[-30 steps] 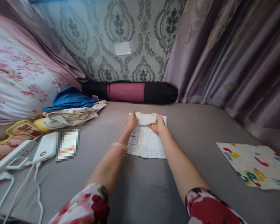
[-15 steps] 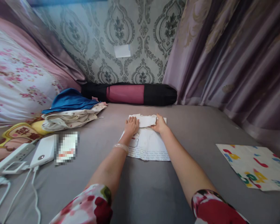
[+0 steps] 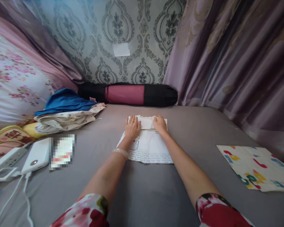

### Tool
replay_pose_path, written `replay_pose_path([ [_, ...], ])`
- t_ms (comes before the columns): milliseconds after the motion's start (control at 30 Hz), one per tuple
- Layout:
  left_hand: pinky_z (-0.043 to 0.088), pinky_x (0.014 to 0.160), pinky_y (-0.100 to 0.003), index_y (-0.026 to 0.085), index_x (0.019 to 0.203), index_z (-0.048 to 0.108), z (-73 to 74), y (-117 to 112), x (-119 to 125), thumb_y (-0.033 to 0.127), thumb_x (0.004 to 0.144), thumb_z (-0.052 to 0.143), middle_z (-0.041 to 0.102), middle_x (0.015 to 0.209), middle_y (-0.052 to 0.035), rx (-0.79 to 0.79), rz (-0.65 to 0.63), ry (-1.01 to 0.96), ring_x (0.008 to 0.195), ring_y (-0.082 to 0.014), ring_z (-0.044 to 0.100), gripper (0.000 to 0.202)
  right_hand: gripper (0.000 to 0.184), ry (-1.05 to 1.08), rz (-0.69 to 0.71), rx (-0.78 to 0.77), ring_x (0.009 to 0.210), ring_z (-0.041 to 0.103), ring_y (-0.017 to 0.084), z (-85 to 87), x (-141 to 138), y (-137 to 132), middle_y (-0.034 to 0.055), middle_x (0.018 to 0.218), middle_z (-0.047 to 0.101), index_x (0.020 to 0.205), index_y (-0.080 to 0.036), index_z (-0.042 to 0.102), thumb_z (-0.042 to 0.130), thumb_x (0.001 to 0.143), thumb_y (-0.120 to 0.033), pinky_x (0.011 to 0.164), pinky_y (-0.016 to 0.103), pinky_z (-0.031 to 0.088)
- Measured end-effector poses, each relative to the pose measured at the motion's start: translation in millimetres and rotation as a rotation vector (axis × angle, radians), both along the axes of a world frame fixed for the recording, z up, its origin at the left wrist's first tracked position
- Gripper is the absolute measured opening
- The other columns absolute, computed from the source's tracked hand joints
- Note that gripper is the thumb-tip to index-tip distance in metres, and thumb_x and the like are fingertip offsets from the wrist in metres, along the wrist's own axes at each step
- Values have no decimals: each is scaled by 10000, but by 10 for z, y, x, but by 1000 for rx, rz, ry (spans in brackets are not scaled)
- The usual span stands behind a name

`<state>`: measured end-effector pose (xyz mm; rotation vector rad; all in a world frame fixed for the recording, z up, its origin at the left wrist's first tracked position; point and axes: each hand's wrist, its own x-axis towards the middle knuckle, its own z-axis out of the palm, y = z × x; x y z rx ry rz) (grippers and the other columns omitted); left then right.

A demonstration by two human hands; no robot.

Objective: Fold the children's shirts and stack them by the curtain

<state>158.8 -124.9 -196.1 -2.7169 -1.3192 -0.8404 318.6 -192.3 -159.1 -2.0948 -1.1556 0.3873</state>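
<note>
Left hand (image 3: 132, 127) spread flat on cloth (image 3: 152, 146), 11 o'clock; right hand (image 3: 160, 124), 1 o'clock, can't tell from here if pinching. Uneven tug might skew it.

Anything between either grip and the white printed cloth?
Nothing visible. The left grip rests on the left part of the white printed cloth's folded strip, the right grip toward its right end. The power bank and letter-print sheet lie apart, off to the sides.

The left hand (image 3: 132, 128), curled at the folded flap (image 3: 146, 122) of the white printed cloth (image 3: 153, 146) earlier, now lies flat; the right hand (image 3: 160, 125) has turned over (knuckles up) onto the flap.
</note>
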Motion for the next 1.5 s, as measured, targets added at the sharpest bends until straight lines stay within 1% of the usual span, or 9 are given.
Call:
replay_pose_path([
  [100, 96, 1174, -458, 103, 1364, 482, -21, 14, 7, 371, 976, 255, 443, 1450, -164, 11, -61, 69, 1408, -270, 297, 523, 479, -383, 183, -41, 1427, 182, 240, -115, -219, -15, 98, 1520, 340, 1400, -170, 437, 320, 960, -316, 1157, 462, 34],
  [200, 64, 1178, -479, 138, 1376, 485, -63, 45, 18, 360, 977, 254, 415, 1476, -139, 8, -117, 126, 1418, -271, 274, 511, 499, -502, 284, -100, 1440, 130, 247, -208, -322, -26, 63, 1550, 289, 1443, -220, 394, 298, 970, -348, 1142, 509, -23],
  [400, 85, 1170, -520, 207, 1439, 415, -115, 99, 33, 354, 978, 251, 395, 1496, -92, -71, -142, 203, 1428, -287, 248, 511, 522, -517, 293, -140, 1432, 149, 266, -268, -307, -10, 44, 1558, 274, 1471, -254, 354, 276, 958, -312, 1128, 544, 60],
  [633, 174, 1152, -517, 236, 1489, 306, -69, 102, 36, 392, 988, 211, 335, 1531, -72, -185, -114, 291, 1417, -281, 274, 534, 522, -553, 272, -178, 1418, 185, 292, -272, -331, -3, 34, 1541, 314, 1466, -277, 360, 249, 958, -336, 1109, 566, 141],
  [800, 181, 1154, -501, 243, 1492, 295, -33, 100, 38, 407, 983, 222, 333, 1533, -57, -216, -92, 308, 1420, -271, 268, 539, 529, -518, 310, -256, 1424, 184, 294, -221, -270, 48, 19, 1546, 304, 1475, -289, 336, 226, 961, -354, 1114, 576, 137],
  [933, 167, 1156, -498, 233, 1484, 313, -5, 93, 30, 474, 982, 180, 329, 1536, -55, -242, -81, 284, 1430, -277, 238, 573, 565, -390, 412, -345, 1437, 174, 268, -154, -119, 83, 23, 1568, 244, 1513, -230, 246, 167, 973, -378, 1136, 560, 110],
  [1067, 154, 1146, -527, 242, 1473, 337, -6, 94, 28, 552, 963, 179, 325, 1538, -69, -239, -67, 292, 1431, -320, 216, 618, 555, -448, 456, -274, 1436, 184, 229, -189, -32, 35, 33, 1560, 262, 1498, -186, 283, 202, 977, -358, 1156, 527, 52],
  [1300, 180, 1136, -525, 250, 1474, 333, -17, 103, 39, 541, 960, 216, 322, 1539, -69, -254, -50, 310, 1420, -326, 244, 602, 536, -494, 404, -178, 1432, 194, 206, -283, -82, -33, 36, 1540, 312, 1478, -180, 326, 203, 975, -320, 1157, 499, 92],
  [1500, 130, 1155, -523, 225, 1475, 339, -8, 59, 19, 509, 973, 176, 309, 1543, -88, -142, 5, 231, 1446, -305, 172, 600, 552, -598, 278, -158, 1451, 107, 268, -294, -115, -57, 107, 1581, 185, 1492, -188, 293, 260, 966, -354, 1131, 562, 47],
])
